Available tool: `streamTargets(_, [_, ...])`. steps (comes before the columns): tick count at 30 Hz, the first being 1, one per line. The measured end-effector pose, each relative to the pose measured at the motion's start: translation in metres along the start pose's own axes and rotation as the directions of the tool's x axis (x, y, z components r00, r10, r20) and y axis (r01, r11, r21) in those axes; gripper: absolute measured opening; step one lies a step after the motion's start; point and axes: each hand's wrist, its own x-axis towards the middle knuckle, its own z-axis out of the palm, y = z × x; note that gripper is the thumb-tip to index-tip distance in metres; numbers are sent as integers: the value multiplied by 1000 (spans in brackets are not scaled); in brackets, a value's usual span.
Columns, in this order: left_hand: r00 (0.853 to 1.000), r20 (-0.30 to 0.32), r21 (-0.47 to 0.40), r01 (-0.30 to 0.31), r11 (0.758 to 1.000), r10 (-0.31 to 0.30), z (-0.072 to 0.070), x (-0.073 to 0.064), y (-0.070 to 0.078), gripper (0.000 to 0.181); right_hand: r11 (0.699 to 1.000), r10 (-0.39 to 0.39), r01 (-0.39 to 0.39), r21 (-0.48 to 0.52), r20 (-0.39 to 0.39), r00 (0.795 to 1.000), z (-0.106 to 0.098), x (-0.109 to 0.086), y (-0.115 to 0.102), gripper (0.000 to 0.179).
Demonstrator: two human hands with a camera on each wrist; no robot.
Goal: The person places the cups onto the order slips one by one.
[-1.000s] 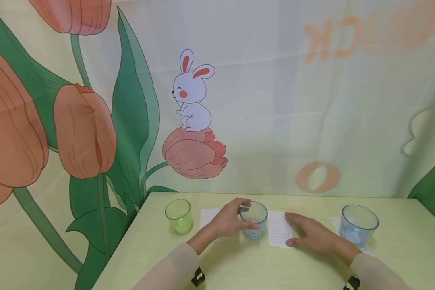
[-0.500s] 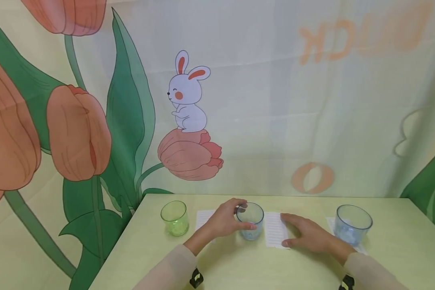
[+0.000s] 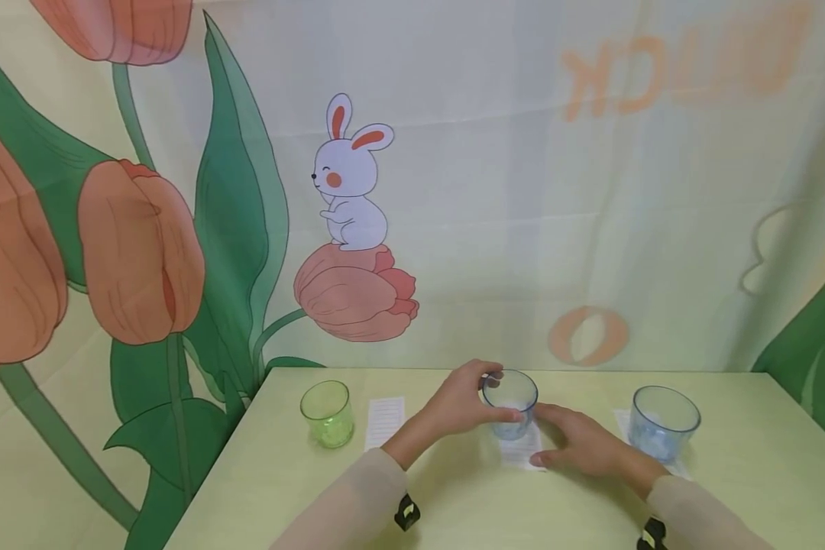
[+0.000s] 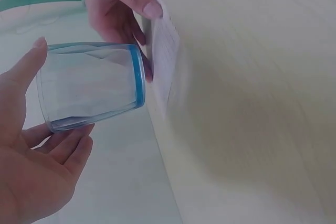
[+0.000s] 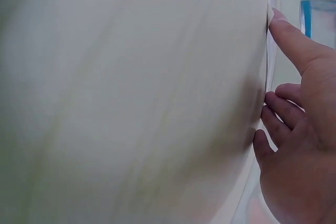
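My left hand point(image 3: 462, 399) grips a clear bluish glass point(image 3: 512, 396) near its rim, thumb on the near side and fingers on the far side. In the left wrist view, the blue-edged base of the glass point(image 4: 89, 85) hangs just above the table surface. A lined slip of paper point(image 3: 521, 456) lies under it in the head view, partly hidden by the glass. Beside the paper rests my right hand point(image 3: 580, 443), its thumb and fingertips touching the right edge. The right wrist view shows that hand point(image 5: 310, 108) with loosely bent fingers.
A green glass point(image 3: 330, 420) stands at the left of the pale table point(image 3: 467, 504). Another lined paper point(image 3: 385, 420) lies to its right. At the right, a wider blue glass point(image 3: 663, 428) stands on a third paper point(image 3: 679, 468). A printed curtain point(image 3: 481, 229) hangs behind.
My left hand has lifted the bluish glass and carried it right, from the bare table between the papers to over the middle paper. My right hand stays at the paper's edge.
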Motion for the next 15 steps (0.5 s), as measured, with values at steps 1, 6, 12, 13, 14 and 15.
streamTargets(1, [1000,1,-4,-3,1000,3,2,2,1,90,1000,1,-1,14,-2,1000,0,0,0,89])
streamTargets(6, [1000,3,0,2,1000,-2,11,8,3,89,999,7,-7,52,-8,1000,2,1,0,84])
streamTargets(12, [1000,-9,10,17,1000,-17,23,11,2,88,995,62,-61,81,-6,998,5,2,4,88])
streamTargets(13, [1000,-11,9,17,1000,-17,24,11,2,88,994,63,-62,86,-8,998,5,1,5,87])
streamTargets(14, [1000,-10,7,17,1000,-17,26,11,2,88,994,67,-66,93,-11,998,5,1,5,88])
streamTargets(15, [1000,-8,4,15,1000,-15,28,11,2,88,993,68,-66,97,-13,998,5,0,4,87])
